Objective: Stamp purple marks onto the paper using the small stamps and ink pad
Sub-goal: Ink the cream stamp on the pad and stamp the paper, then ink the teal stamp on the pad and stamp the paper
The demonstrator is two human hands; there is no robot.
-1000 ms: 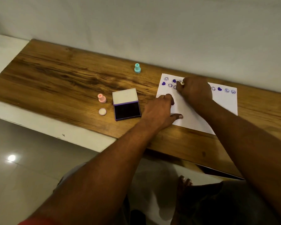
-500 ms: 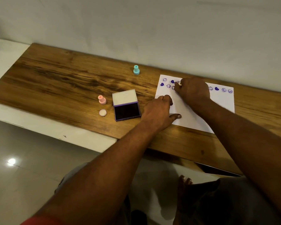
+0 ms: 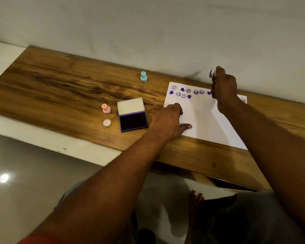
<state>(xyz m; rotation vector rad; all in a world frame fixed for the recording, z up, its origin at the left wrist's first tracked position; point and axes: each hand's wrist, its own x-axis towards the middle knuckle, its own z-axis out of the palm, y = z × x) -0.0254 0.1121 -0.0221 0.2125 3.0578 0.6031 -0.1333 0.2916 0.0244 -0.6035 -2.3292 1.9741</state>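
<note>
Tabletop: wood grain, smooth, low satin sheen. Paper: matt white. Ink pad: plastic case, pad face dark and slightly glossy. Teal stamp at its 12 o'clock, pink stamp at 9: smooth plastic. Held stamp: pale plastic, blurred. Floor: glossy tile. Wall: matt.

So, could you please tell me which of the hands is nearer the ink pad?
Left. The left hand presses the paper just beside the ink pad; the right hand holds a stamp above the sheet's far edge, well away.
</note>
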